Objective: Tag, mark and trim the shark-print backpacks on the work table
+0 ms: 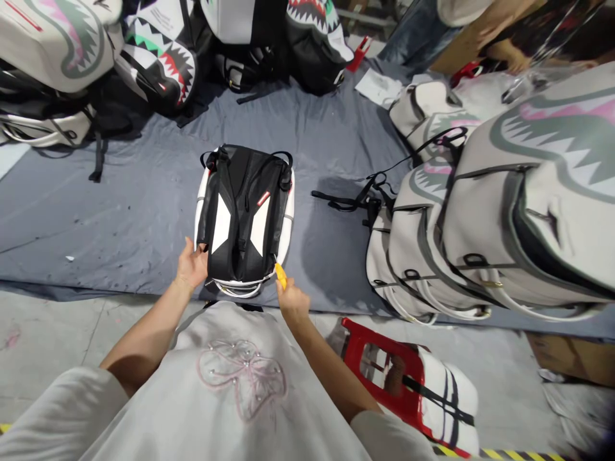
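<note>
A black and white backpack (243, 218) lies with its shoulder straps facing up on the grey cloth in front of me. My left hand (192, 266) rests against its lower left side, thumb apart and fingers stretched to the bag's edge; the fingertips are partly hidden. In my right hand (295, 299) is a small tool with a yellow handle (281, 275), its thin tip touching the bag's lower right corner. Which kind of tool it is I cannot tell. The white carry handle (239, 291) of the bag points toward my body.
Several beige shark-mouth backpacks (480, 218) stand on the right of the cloth-covered table (120, 218). More bags, including a black and white one (163, 64), line the far side. A red stool (384, 371) stands on the floor at right. Another person's hand (509, 54) shows at top right.
</note>
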`<state>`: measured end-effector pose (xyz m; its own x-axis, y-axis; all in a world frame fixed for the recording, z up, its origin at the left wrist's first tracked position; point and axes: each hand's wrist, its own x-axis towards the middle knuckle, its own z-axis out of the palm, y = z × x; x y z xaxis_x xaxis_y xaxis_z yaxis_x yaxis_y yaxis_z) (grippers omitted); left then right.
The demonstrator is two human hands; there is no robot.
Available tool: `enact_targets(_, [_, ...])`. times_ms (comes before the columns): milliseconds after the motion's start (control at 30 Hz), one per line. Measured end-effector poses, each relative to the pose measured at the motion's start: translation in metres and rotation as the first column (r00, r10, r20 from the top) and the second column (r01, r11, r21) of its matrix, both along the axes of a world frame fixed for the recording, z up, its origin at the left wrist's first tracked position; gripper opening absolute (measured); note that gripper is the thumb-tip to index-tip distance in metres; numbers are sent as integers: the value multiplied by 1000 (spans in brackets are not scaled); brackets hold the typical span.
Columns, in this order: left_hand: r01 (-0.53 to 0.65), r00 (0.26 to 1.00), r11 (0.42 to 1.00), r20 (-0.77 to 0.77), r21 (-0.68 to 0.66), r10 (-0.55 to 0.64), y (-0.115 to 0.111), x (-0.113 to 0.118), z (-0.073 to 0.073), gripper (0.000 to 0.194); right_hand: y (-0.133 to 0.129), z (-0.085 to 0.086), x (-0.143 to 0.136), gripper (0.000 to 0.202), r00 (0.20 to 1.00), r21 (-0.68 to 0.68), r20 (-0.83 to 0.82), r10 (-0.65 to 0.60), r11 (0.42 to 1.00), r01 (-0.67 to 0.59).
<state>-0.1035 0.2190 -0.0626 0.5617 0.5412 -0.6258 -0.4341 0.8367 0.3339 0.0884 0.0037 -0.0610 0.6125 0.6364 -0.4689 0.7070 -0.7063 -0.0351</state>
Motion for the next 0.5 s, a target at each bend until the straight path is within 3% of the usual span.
enact_targets(267, [28,988,999,150,-23,-24,1,8,0,56,0,2,5,49,996,-7,16,-85,996,85])
enact_targets(500, [-20,961,1000,275,-4,21,7,20,-6,71,-2,7,2,41,995,-6,27,-96,995,96])
